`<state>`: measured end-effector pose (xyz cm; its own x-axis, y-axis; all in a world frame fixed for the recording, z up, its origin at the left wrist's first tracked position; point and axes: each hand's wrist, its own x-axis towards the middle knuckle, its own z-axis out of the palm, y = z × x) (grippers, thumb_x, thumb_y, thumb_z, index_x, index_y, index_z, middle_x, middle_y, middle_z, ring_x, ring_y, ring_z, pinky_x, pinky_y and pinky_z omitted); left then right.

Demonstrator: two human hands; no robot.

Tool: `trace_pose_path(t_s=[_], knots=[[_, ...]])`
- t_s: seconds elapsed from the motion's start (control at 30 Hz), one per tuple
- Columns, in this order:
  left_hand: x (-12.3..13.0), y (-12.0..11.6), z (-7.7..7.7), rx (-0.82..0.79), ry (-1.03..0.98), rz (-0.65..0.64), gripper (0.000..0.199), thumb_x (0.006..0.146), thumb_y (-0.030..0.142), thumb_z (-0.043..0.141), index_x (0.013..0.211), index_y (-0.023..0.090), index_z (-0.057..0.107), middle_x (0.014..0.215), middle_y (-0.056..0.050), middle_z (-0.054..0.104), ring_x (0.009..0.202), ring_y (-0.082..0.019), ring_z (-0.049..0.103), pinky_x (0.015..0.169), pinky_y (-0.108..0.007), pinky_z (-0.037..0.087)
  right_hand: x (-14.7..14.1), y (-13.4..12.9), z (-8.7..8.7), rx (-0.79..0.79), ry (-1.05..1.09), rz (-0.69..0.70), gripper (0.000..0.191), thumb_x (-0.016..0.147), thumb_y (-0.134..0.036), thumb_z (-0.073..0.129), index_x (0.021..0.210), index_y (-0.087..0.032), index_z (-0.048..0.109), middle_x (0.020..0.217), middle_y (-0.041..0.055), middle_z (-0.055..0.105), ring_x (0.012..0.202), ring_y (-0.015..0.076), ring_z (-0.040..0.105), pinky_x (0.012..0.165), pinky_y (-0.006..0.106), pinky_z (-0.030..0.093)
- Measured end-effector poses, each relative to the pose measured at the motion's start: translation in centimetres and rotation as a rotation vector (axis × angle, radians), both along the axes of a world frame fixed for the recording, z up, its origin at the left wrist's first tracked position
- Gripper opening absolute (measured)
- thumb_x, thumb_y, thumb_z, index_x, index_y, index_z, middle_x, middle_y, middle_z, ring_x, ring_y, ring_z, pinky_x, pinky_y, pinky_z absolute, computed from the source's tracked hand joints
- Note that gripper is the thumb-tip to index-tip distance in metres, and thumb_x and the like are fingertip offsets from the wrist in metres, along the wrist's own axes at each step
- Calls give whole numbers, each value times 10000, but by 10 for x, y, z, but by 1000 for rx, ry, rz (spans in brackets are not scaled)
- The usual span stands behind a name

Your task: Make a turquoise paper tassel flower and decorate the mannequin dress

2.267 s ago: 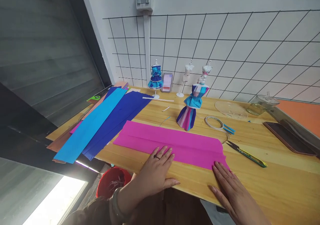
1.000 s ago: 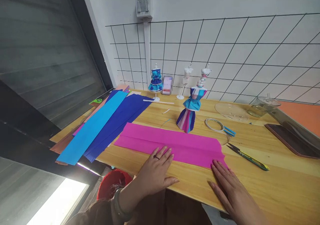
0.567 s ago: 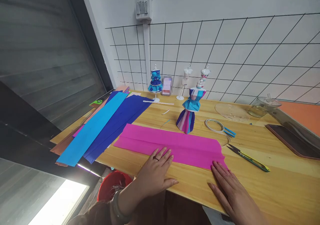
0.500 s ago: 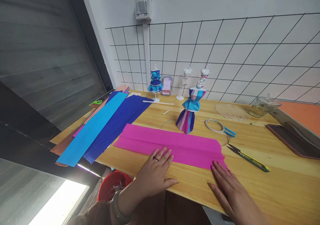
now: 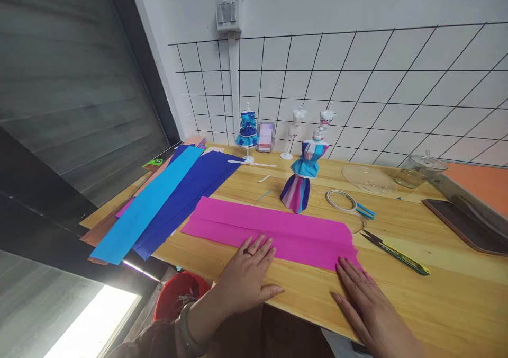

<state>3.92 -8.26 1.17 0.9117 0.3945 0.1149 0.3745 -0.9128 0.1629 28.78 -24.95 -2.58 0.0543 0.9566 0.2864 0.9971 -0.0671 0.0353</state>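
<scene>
A long pink paper strip [image 5: 278,228] lies spread across the front part of the wooden table. My left hand [image 5: 250,273] rests flat with its fingertips on the strip's lower edge, thumb apart, a dark ring on one finger. At the strip's lower right corner, the fingertips of my right hand [image 5: 365,300] touch the paper, palm down and thumb spread. Behind the strip stands a small dress form [image 5: 305,162] in a blue, pink and purple dress. Yellow-green scissors [image 5: 397,253] lie to the right of the strip.
Blue paper strips [image 5: 146,204] and dark blue paper [image 5: 194,188] lie at the left. A tape roll [image 5: 340,200], a dark tray [image 5: 464,225] and a glass teapot [image 5: 415,172] are at the right. More dress forms [image 5: 248,130] stand behind; a red bin [image 5: 166,297] sits below.
</scene>
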Motion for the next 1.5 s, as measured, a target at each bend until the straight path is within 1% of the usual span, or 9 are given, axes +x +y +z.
trace_pose_path(t_s=[0.13, 0.4, 0.83, 1.2, 1.5], knots=[[0, 0, -1, 2, -11, -5, 704, 828, 627, 222, 1378, 189, 228, 1435, -50, 268, 1344, -213, 151, 1089, -368, 112, 1, -1, -1, -1, 5, -2, 615, 848, -474, 402, 1323, -84, 384, 1388, 140, 352, 1265, 299, 340, 1005, 500, 346], [-1, 0, -1, -19, -14, -5, 705, 830, 624, 223, 1381, 185, 219, 1442, -48, 250, 1346, -214, 143, 1091, -374, 105, 1, 0, -2, -4, 43, -4, 610, 846, -473, 404, 1336, -111, 370, 1389, 131, 353, 1261, 303, 343, 1016, 499, 328], [-1, -1, 1, -16, -14, -5, 699, 832, 622, 215, 1373, 180, 239, 1441, -46, 252, 1347, -212, 139, 1094, -372, 97, 3, -2, -5, 1, -11, 8, 619, 852, -477, 394, 1343, -105, 336, 1393, 138, 347, 1273, 289, 328, 1012, 499, 333], [-1, 0, -1, 6, -12, 0, 704, 827, 629, 223, 1379, 192, 226, 1438, -46, 261, 1345, -214, 146, 1091, -374, 109, 0, -1, -2, -5, 11, -9, 597, 850, -473, 400, 1306, -87, 399, 1397, 133, 342, 1276, 287, 323, 1027, 484, 319], [-2, -1, -1, 50, -20, -3, 689, 832, 617, 235, 1373, 191, 243, 1433, -49, 277, 1341, -209, 162, 1086, -365, 126, 0, 0, -1, -15, 20, -10, 607, 852, -478, 392, 1317, -88, 385, 1393, 143, 344, 1273, 294, 325, 1013, 497, 333]])
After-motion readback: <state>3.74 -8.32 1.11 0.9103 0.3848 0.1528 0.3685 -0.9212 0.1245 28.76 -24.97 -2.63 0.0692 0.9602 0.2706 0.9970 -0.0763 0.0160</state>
